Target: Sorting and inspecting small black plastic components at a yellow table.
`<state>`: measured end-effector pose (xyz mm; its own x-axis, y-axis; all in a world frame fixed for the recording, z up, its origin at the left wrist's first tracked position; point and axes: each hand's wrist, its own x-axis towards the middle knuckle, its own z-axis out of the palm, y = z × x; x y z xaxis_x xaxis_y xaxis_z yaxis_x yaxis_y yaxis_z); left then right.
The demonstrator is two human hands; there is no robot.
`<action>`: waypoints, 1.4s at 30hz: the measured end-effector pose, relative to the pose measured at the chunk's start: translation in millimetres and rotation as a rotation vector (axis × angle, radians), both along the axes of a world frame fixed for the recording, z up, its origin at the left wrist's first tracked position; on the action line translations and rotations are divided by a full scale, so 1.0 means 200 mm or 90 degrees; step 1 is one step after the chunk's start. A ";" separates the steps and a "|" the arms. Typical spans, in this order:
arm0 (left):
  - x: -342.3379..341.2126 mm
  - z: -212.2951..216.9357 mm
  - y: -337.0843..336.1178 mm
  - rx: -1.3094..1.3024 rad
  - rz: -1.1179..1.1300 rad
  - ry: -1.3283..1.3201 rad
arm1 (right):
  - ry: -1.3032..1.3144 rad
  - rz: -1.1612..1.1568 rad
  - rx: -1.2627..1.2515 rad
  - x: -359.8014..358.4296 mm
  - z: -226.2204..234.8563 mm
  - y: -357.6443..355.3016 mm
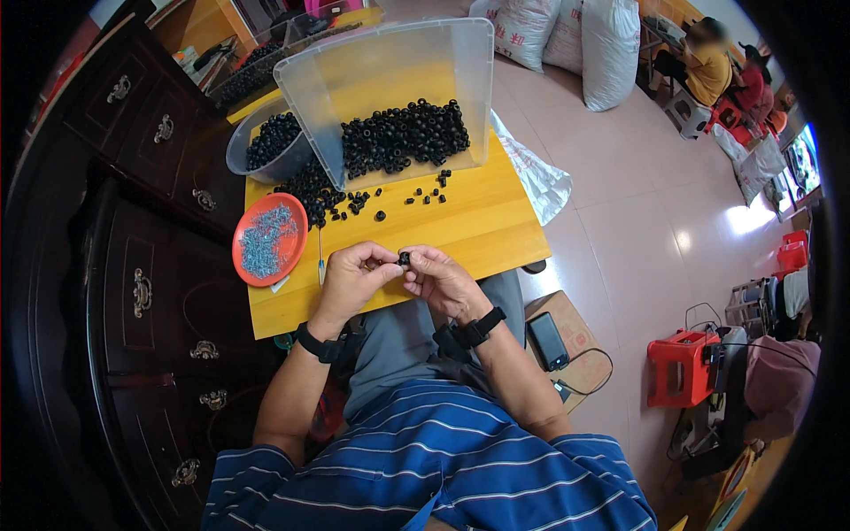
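Over the near edge of the yellow table (pixel 478 239), my two hands meet at a small black plastic piece (pixel 405 258). Thumb and fingers of my right hand (pixel 447 281) grip this piece. My left hand (pixel 351 281) is pinched closed against its left side; whatever lies between those fingertips is too small to make out. To the left, an orange-red plate (pixel 243 227) holds many small silvery screws (pixel 267 243). A thin screwdriver (pixel 321 268) lies between the plate and my left hand. Loose black pieces (pixel 380 215) are scattered beyond my hands.
A clear plastic bin (pixel 390 53) on its side spills black pieces; a round clear tub (pixel 237 159) of them stands beside it. Dark drawers (pixel 133 257) border the left. A phone (pixel 548 342) lies on a cardboard box (pixel 580 341) at right. White sacks (pixel 611 53) and seated people are farther off.
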<state>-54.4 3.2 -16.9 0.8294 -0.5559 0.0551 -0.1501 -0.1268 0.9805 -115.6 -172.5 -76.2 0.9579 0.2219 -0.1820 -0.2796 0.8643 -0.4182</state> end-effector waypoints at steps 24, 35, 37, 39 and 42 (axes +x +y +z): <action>0.01 0.09 0.00 0.094 -0.055 -0.034 | -0.053 0.030 -0.129 0.00 0.00 -0.03; 0.04 0.10 0.01 0.079 -0.154 0.027 | -0.128 0.044 -0.153 0.01 0.01 -0.06; 0.05 0.09 0.01 0.061 -0.182 0.004 | -0.133 0.047 -0.154 0.01 0.00 -0.06; 0.04 0.10 0.00 0.054 -0.185 0.006 | -0.137 0.051 -0.156 0.00 0.00 -0.06; 0.02 0.14 0.00 0.061 -0.184 0.000 | -0.099 0.056 -0.094 -0.02 0.01 -0.05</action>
